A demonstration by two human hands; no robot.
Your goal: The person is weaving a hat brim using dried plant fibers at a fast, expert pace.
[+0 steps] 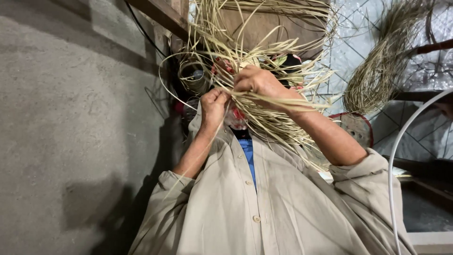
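A loose tangle of pale straw strips [264, 52] fans out in front of me, partly woven, with long ends sticking up and to the right. My left hand [213, 103] is closed in a fist around a few strips at the tangle's lower left. My right hand [258, 81] lies just right of it, higher up, fingers curled over a bunch of the same strips. The two hands nearly touch. My beige button shirt [264, 203] with rolled sleeves fills the bottom of the view. What lies under the straw is mostly hidden.
A grey concrete surface [71, 123] takes up the left side. A second bundle of dry straw [382, 71] hangs at the upper right. A wooden beam [160, 14] crosses the top, a white curved tube [401, 137] runs down the right, and a red-rimmed round object [356, 126] sits behind my right arm.
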